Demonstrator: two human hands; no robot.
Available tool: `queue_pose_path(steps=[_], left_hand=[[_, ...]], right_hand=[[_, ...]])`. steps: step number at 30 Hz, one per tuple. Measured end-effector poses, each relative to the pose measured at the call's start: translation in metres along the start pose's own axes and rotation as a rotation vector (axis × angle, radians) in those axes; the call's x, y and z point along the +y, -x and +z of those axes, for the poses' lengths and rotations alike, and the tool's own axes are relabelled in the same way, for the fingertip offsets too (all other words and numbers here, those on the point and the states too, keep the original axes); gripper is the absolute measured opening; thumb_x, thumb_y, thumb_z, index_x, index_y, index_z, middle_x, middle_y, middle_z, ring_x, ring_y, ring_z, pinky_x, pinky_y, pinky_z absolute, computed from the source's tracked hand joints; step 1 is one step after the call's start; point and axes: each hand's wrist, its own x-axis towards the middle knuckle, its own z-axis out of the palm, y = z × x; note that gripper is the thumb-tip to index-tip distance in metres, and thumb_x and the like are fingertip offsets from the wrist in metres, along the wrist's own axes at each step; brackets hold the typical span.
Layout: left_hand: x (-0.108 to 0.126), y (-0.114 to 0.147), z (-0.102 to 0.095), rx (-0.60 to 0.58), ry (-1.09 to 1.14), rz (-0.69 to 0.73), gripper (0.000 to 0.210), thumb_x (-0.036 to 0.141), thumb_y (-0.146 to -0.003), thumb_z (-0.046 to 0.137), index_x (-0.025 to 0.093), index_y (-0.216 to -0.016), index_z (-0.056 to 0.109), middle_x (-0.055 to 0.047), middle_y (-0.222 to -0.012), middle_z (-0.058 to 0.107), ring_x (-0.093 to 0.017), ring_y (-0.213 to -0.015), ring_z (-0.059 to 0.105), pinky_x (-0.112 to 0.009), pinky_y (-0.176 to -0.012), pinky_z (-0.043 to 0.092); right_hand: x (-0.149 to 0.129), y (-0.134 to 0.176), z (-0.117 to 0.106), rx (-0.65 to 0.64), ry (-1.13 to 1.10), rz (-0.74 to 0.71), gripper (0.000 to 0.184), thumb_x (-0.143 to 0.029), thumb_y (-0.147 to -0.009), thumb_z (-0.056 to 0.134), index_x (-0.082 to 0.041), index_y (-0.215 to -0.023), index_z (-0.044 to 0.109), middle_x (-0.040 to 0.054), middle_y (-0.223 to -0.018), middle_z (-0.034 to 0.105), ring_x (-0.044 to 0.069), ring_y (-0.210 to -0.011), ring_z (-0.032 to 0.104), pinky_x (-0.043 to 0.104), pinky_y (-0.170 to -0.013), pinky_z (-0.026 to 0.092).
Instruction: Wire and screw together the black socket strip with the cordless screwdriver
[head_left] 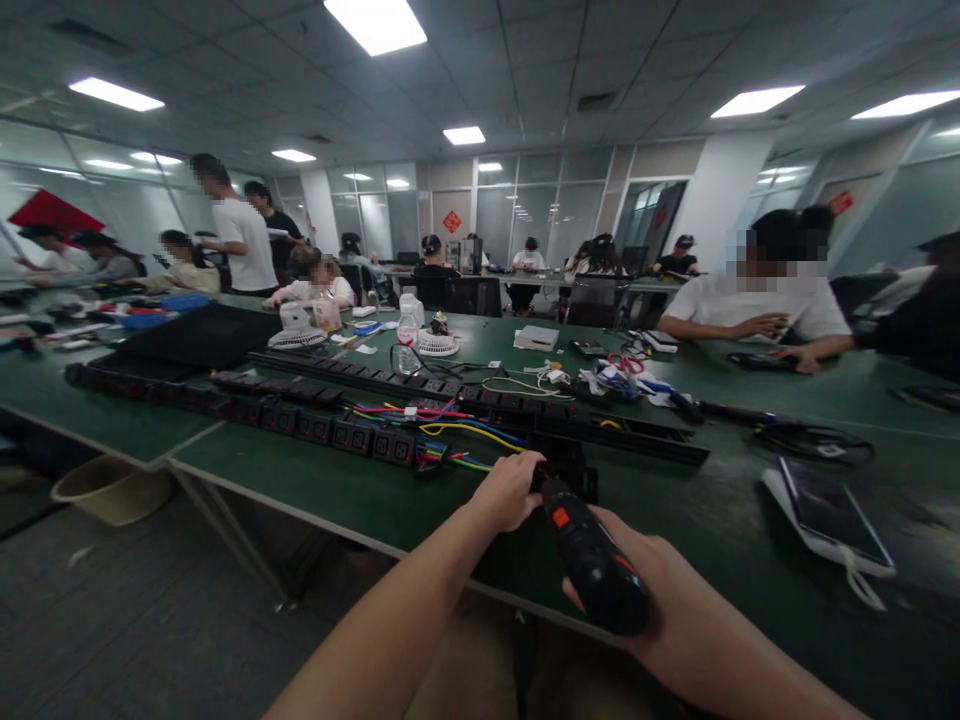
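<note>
Right hand (664, 575) is gripping a drill (594, 560), fingers clamped around it; left hand (510, 492) is reaching beside its front, finger hold unclear.

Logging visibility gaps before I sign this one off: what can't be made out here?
All in the head view:
- Drill: its tip, hidden by its own body and the left hand.
- Right hand: most fingers, hidden behind the drill.
- Bottle: label wording, too small.
- Person in dark sleeves: partly cut off by the right edge.
</note>
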Motion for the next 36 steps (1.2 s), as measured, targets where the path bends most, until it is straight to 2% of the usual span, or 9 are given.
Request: queue_pose_path(steps=[4, 10, 16, 21, 26, 31, 36], left_hand=[[0.0, -0.001, -0.001, -0.001, 0.002, -0.005, 0.049, 0.018, -0.08, 0.062, 0.017, -0.126, 0.043, -0.011, -0.126, 0.056, -0.024, -0.119, 0.052, -0.04, -0.1, 0.041], [0.0, -0.001, 0.001, 0.005, -0.004, -0.023, 0.046, 0.02, -0.082, 0.062, 0.019, -0.124, 0.044, -0.01, -0.124, 0.056, -0.024, -0.116, 0.053, -0.04, -0.099, 0.041], [-0.006, -0.006, 0.005, 0.012, 0.027, 0.025, 0.047, 0.022, -0.078, 0.066, 0.017, -0.12, 0.046, -0.011, -0.118, 0.056, -0.025, -0.11, 0.055, -0.04, -0.096, 0.043], [-0.009, -0.006, 0.006, 0.034, 0.075, 0.029, 0.046, 0.022, -0.078, 0.068, 0.018, -0.119, 0.048, -0.01, -0.116, 0.056, -0.024, -0.109, 0.055, -0.039, -0.097, 0.044], [-0.007, -0.003, 0.005, 0.031, 0.076, 0.026, 0.046, 0.02, -0.08, 0.065, 0.018, -0.122, 0.046, -0.01, -0.121, 0.055, -0.024, -0.113, 0.054, -0.04, -0.099, 0.042], [-0.007, -0.006, 0.006, 0.033, 0.051, 0.021, 0.045, 0.019, -0.082, 0.063, 0.018, -0.123, 0.046, -0.01, -0.122, 0.056, -0.024, -0.114, 0.053, -0.041, -0.1, 0.042], [-0.007, -0.007, 0.004, 0.029, 0.053, 0.026, 0.046, 0.016, -0.081, 0.062, 0.018, -0.124, 0.044, -0.011, -0.124, 0.055, -0.025, -0.117, 0.052, -0.042, -0.101, 0.041]], right_hand=[[0.004, 0.003, 0.0, 0.004, 0.003, -0.019, 0.043, -0.02, -0.082, 0.058, -0.023, -0.124, 0.051, 0.0092, -0.117, 0.068, 0.023, -0.095, 0.067, 0.035, -0.086, 0.05], [0.005, 0.008, 0.002, 0.043, -0.011, -0.038, 0.045, -0.019, -0.08, 0.059, -0.024, -0.124, 0.054, 0.0093, -0.121, 0.067, 0.029, -0.113, 0.062, 0.038, -0.089, 0.051], [0.01, 0.011, 0.001, 0.021, -0.014, -0.053, 0.048, -0.017, -0.083, 0.053, -0.021, -0.131, 0.049, 0.0099, -0.132, 0.061, 0.027, -0.125, 0.053, 0.035, -0.09, 0.051], [0.023, 0.018, 0.008, 0.108, 0.016, -0.066, 0.057, -0.018, -0.079, 0.054, -0.021, -0.136, 0.047, 0.0115, -0.132, 0.061, 0.03, -0.12, 0.058, 0.034, -0.079, 0.055], [0.021, 0.017, 0.007, 0.027, 0.012, -0.031, 0.057, -0.02, -0.082, 0.053, -0.022, -0.138, 0.044, 0.0104, -0.129, 0.064, 0.027, -0.12, 0.058, 0.032, -0.083, 0.054], [0.022, 0.007, 0.002, -0.018, 0.041, -0.002, 0.06, -0.016, -0.077, 0.056, -0.024, -0.135, 0.047, 0.0104, -0.126, 0.065, 0.029, -0.11, 0.064, 0.037, -0.083, 0.054], [0.028, 0.005, 0.006, -0.05, 0.081, 0.01, 0.056, -0.019, -0.08, 0.055, -0.023, -0.134, 0.044, 0.0134, -0.125, 0.064, 0.026, -0.097, 0.067, 0.039, -0.085, 0.052]])
